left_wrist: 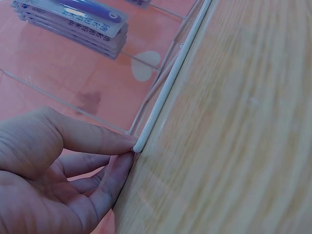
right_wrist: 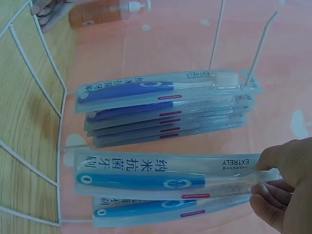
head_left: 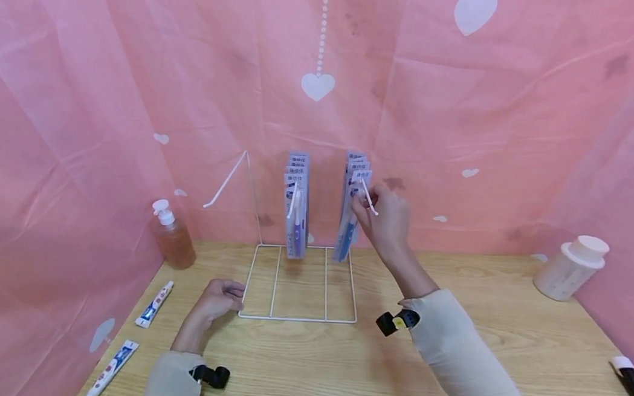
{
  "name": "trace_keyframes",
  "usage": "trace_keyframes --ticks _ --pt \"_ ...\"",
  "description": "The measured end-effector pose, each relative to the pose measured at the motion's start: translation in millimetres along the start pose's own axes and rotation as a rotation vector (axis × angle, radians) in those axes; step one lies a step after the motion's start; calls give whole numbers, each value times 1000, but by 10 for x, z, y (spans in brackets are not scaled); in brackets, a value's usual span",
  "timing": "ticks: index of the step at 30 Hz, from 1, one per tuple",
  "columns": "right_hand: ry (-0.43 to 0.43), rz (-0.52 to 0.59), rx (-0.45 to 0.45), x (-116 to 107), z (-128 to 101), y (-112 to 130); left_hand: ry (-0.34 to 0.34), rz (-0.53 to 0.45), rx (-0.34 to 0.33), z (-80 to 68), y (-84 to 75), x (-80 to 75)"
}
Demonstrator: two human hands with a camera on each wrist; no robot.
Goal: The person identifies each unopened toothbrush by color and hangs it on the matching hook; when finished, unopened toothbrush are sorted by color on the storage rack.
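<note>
Left hand (head_left: pixel 218 298) pinches the wire rack (head_left: pixel 299 318)'s front-left corner; right hand (head_left: pixel 383 217) pinches the front toothbrush pack (right_wrist: pixel 165 178) on the right hook (head_left: pixel 368 196). If my pinch slips, the pack probably drops off.

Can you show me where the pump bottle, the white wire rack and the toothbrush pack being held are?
pump bottle (head_left: pixel 174 241), head view, on its amber body.
white wire rack (head_left: pixel 299 318), head view, on its front base bar.
toothbrush pack (right_wrist: pixel 165 171), right wrist view, on the printed card near the right hand (right_wrist: pixel 285 187).

Cream long sleeves (head_left: pixel 465 358), black wrist-camera straps (head_left: pixel 396 321)
</note>
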State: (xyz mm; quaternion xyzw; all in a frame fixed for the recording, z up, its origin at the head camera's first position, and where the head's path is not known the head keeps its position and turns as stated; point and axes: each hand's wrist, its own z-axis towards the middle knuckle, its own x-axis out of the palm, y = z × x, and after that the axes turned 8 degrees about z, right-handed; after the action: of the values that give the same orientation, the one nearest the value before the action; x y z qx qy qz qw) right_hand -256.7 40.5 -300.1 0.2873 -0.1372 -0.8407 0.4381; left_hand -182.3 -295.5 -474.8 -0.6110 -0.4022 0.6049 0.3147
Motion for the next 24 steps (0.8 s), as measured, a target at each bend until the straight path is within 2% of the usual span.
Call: trace_keyframes --ticks 8,16,20,24 --pt "-2 -14 86 68 85 -29 -2 1 10 17 -3 7" --pt "-34 47 68 58 -4 -78 7 9 -7 -9 -33 8" --pt "1 53 96 -27 -43 -65 6 27 -5 -13 -56 -22" --pt "61 5 137 -201 -108 -117 22 66 26 -14 -76 -81"
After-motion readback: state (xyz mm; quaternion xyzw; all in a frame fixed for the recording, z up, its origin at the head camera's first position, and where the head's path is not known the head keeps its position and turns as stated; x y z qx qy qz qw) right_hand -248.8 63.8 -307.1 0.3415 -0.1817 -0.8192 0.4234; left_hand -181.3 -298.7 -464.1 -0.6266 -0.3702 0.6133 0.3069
